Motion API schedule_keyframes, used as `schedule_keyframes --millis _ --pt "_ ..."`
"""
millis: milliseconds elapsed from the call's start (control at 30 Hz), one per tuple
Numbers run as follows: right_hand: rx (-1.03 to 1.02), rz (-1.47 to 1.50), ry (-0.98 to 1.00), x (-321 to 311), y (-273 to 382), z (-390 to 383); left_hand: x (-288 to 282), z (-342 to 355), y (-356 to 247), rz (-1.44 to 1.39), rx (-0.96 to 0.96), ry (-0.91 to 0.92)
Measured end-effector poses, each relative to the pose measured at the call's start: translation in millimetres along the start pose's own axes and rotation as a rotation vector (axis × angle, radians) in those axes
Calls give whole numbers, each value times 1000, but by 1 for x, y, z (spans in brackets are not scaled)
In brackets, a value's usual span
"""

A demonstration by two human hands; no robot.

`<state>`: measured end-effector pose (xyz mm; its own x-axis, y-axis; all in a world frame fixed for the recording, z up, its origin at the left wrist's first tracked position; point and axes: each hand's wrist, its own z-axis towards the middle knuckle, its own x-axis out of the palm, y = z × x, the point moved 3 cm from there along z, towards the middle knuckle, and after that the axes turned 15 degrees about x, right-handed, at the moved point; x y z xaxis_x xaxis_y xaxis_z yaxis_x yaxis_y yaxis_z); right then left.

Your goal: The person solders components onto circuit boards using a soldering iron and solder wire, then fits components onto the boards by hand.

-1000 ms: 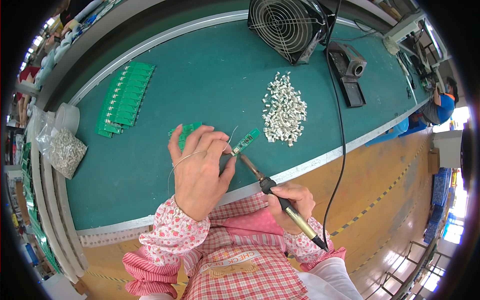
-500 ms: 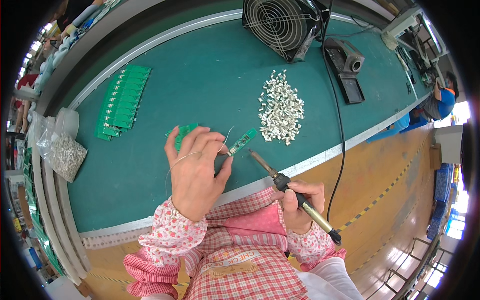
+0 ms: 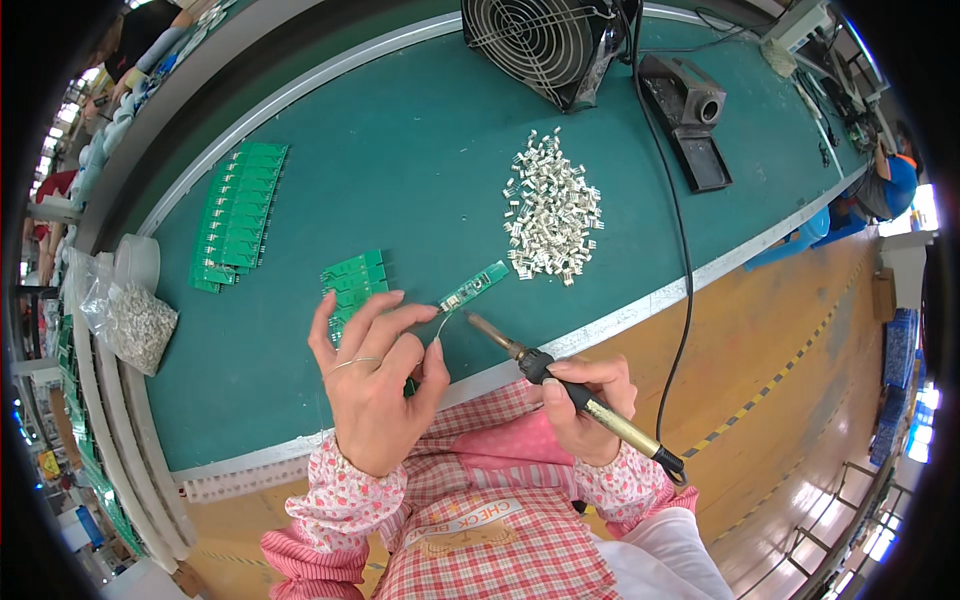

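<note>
My right hand (image 3: 592,405) is closed around a soldering iron (image 3: 622,428), its tip pointing up-left, close to the near end of a narrow green circuit board (image 3: 473,287). That board lies tilted on the bench, with a small white connector at its lower-left end. My left hand (image 3: 378,395) pinches a thin solder wire (image 3: 443,326) between thumb and forefinger, the wire curving up to the board's connector end. Another left fingertip reaches that same end. Beside the left fingers lies a group of green boards (image 3: 352,280), partly covered by the hand. Whether the iron's tip touches the board I cannot tell.
A heap of small white connectors (image 3: 553,210) lies to the right. Stacked green boards (image 3: 240,215) and a plastic bag of white parts (image 3: 140,325) are at left. A black fan (image 3: 540,45) and an iron stand (image 3: 690,120) stand behind; the cord (image 3: 675,220) crosses the right side.
The iron's tip has come left to the board's connector end. My left hand has turned and lowered, bringing the solder wire there. The view has shifted slightly.
</note>
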<state>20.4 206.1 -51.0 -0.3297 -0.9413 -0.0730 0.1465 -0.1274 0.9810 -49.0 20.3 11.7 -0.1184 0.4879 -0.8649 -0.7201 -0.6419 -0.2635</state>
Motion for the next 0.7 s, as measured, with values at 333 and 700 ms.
schedule_keyframes --millis 333,700 --pt "-24 -22 -11 7 0 4 8 2 -1 16 -12 0" --pt "-165 -169 47 5 7 8 7 4 -2 55 17 13"
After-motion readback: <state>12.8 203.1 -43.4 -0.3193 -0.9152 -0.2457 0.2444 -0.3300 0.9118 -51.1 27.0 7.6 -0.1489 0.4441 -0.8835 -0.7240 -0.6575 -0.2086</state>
